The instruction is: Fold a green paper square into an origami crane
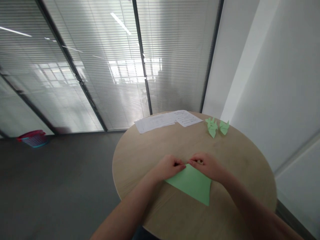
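A light green sheet of paper (193,185) lies on the round wooden table in front of me, one corner pointing toward my right side. At its far edge my left hand (171,167) pinches the paper between thumb and fingers. Close beside it, my right hand (205,165) also grips that edge, with thumb and fingertips pressed together. The two sets of fingertips nearly meet at the top of the sheet. Part of the sheet's left and right sides is covered by my hands.
The pale round table (140,150) carries white printed sheets (162,121) at its far edge. Folded green paper pieces (212,127) stand at the far right. A red and blue basket (35,138) sits on the grey floor. Glass panels with blinds and a white wall (282,83) surround the table.
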Available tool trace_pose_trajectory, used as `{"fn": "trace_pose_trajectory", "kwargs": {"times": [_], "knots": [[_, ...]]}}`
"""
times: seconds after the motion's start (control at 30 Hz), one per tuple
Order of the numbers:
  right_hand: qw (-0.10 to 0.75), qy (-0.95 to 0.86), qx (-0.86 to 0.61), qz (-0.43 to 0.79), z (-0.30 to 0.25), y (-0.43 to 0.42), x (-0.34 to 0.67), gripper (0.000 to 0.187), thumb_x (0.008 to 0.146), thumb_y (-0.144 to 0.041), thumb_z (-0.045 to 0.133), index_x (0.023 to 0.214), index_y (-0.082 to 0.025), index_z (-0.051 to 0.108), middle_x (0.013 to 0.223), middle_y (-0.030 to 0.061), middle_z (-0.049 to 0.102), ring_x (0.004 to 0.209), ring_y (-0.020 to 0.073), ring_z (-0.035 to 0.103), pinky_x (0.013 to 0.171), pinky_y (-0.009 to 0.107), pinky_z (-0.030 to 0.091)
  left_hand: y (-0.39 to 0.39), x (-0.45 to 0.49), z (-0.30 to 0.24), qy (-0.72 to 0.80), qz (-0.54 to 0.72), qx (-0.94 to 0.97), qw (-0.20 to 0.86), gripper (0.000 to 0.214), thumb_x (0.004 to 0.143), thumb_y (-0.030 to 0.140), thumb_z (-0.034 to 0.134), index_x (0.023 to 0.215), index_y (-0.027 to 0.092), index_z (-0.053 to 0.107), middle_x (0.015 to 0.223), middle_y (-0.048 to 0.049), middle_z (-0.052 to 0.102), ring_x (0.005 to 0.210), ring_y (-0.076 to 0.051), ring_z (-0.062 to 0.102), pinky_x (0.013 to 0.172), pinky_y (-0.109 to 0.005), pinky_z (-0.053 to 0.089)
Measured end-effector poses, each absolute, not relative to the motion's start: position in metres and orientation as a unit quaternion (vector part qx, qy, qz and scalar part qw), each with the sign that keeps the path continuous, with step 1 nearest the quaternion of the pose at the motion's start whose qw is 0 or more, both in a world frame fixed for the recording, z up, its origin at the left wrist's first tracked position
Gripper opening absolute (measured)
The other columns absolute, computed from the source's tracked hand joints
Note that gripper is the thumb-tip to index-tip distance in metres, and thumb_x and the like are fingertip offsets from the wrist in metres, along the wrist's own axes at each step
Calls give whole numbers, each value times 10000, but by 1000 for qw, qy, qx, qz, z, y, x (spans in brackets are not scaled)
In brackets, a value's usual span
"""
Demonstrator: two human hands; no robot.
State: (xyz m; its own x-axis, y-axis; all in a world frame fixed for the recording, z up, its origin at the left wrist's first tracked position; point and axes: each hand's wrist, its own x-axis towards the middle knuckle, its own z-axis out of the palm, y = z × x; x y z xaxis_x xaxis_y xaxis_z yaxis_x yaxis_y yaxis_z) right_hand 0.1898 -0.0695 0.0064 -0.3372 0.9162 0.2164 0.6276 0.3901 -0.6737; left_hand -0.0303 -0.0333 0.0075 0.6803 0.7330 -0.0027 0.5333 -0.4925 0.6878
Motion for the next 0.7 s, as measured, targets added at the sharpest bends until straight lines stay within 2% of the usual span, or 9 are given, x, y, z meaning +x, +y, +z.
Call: {"fn": "trace_pose_trajectory", "kwargs": {"times": [0.17, 0.33, 0.53, 0.6, 0.7], "knots": [[274, -790, -493, 241, 2, -69, 189, 187, 891, -318, 626, 836, -232, 783, 825, 44, 776, 788, 231, 696, 696, 322, 472, -35, -28, 5, 377, 148, 847, 345, 343, 909, 381, 548, 695, 158, 698, 605, 27, 511, 589, -118, 403, 557, -258, 290], [281, -786, -502, 226, 3, -63, 204, 227, 909, -331, 593, 818, -224, 771, 840, 55, 778, 799, 241, 692, 720, 343, 469, -33, -33, 6, 357, 138, 848, 367, 350, 888, 359, 547, 595, 168, 561, 581, 41, 392, 560, -105, 334, 541, -267, 250], [308, -772, -521, 194, 8, -57, 227, 254, 907, -362, 580, 808, -225, 770, 845, 59, 780, 793, 242, 690, 736, 351, 483, -23, -48, 10, 368, 113, 844, 374, 332, 848, 349, 541, 565, 181, 500, 581, 38, 368, 563, -114, 318, 555, -286, 240], [300, -772, -527, 192, 5, -54, 229, 250, 898, -354, 584, 808, -221, 775, 841, 63, 782, 791, 244, 691, 731, 351, 484, -21, -55, 11, 387, 77, 839, 374, 317, 827, 349, 548, 559, 181, 523, 554, 40, 376, 545, -114, 321, 550, -289, 237], [270, -774, -527, 222, -3, -48, 233, 241, 878, -343, 586, 799, -215, 774, 817, 55, 781, 774, 238, 691, 706, 339, 486, -18, -70, 14, 394, 27, 833, 387, 230, 772, 325, 578, 606, 173, 626, 533, 25, 485, 515, -125, 406, 536, -284, 267]]}}
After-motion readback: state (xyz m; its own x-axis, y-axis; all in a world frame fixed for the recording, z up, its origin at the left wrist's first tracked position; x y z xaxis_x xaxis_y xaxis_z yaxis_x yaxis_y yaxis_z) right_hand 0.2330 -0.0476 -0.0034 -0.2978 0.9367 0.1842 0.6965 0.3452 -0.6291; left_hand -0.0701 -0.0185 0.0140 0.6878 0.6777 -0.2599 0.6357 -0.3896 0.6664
